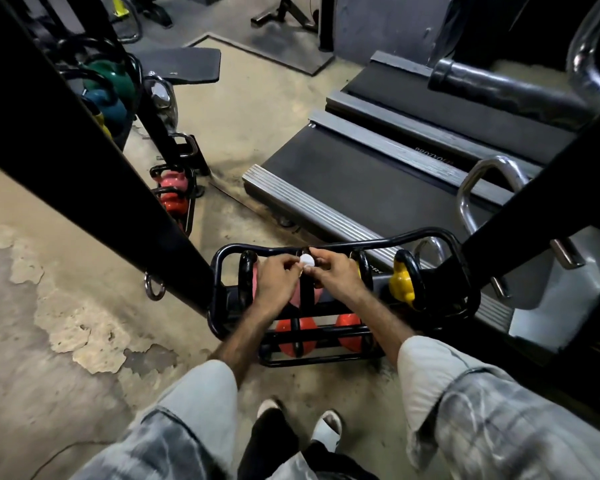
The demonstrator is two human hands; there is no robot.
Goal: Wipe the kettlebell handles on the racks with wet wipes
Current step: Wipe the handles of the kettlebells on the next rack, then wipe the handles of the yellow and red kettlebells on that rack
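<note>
Both hands extended over kettlebell rack [222,258]: left hand [277,280] and right hand [336,273] fingers pinching white wet wipe [307,260]; yellow kettlebell [401,280] at 3 o'clock.

Both hands [307,277] pinching a white wipe [307,260] (small, bunched), above kettlebell rack [222,258]

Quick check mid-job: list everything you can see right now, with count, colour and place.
wipe: one, white, small wad pinched between both hands above the near rack
near rack: one, black, on the floor straight ahead
yellow kettlebell: one, right end of near rack's top row
pink kettlebell: one, top row, mostly hidden under the hands
orange kettlebells: two visible, lower row
far rack: one, black, holding a pink and an orange kettlebell, left of centre
green kettlebell: one, upper left, teal one below it
treadmills: two, black and grey, right
left hand: pinches wipe
right hand: pinches wipe
</note>
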